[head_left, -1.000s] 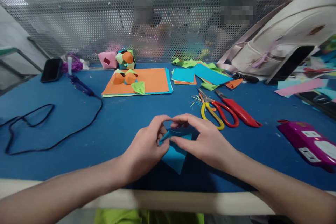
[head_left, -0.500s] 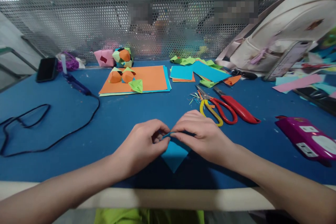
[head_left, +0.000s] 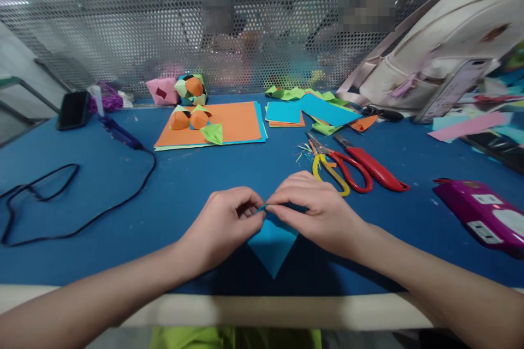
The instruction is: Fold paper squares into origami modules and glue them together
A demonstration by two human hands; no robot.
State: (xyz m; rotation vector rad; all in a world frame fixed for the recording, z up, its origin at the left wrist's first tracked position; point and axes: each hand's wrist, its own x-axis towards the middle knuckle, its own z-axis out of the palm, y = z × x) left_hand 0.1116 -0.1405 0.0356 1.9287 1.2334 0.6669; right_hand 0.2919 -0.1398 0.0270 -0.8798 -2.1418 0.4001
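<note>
A piece of blue paper (head_left: 273, 245) is pinched at its upper edge by both hands, its pointed lower corner hanging toward me. My left hand (head_left: 231, 218) holds the edge between thumb and forefinger from the left. From the right, my right hand (head_left: 315, 210) pinches the same edge, the fingertips of both hands almost meeting. A narrow fold shows between the fingertips. Beyond my right hand lie scissors (head_left: 344, 166) with one yellow and one red handle, beside a red-handled cutter (head_left: 374, 169).
Orange sheets (head_left: 239, 120) bear small folded paper pieces. Blue paper strips (head_left: 327, 112) lie farther right. A glue gun (head_left: 120, 133) trails a black cord at left; a black phone (head_left: 73, 110) is behind it. A purple power strip (head_left: 483, 215) and a cream backpack (head_left: 434, 60) are at right.
The blue paper's lower corner has dropped slightly toward me, and more of its face shows. Both hands keep their pinch in nearly the same place.
</note>
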